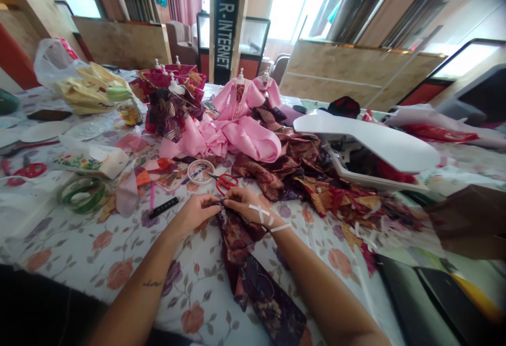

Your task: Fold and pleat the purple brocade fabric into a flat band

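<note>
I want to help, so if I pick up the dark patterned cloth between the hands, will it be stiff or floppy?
Probably floppy: the dark patterned cloth bends and creases below the left hand and right hand. It looks thin, so likely light. It probably won't roll, being a flattish strip.

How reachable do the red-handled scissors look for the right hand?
Probably yes: the red-handled scissors lie just beyond the right hand, with nothing seen between, though it would likely need to release the dark patterned cloth.
</note>
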The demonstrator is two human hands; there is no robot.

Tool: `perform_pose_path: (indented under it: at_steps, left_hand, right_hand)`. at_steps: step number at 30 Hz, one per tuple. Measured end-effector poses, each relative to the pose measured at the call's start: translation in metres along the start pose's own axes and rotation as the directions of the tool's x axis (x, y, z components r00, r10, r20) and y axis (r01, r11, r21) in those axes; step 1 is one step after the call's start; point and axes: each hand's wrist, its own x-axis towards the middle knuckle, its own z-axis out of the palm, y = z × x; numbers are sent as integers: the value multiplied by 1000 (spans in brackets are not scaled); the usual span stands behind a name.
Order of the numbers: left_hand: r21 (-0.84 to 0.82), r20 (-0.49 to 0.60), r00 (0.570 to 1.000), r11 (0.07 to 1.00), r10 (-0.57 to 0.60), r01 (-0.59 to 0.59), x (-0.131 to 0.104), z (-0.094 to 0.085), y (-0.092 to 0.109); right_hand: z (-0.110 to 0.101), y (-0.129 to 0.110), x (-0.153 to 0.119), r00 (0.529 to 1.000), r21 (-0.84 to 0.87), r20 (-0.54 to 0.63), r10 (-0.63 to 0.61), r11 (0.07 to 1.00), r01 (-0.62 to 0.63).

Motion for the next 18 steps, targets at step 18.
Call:
perform_pose_path:
  at_steps: [18]
  left_hand:
    - [15,-50,999,1000,1,0,0,8,5]
  right_hand:
    - [-1,-4,0,999,19,34,-16,1000,15]
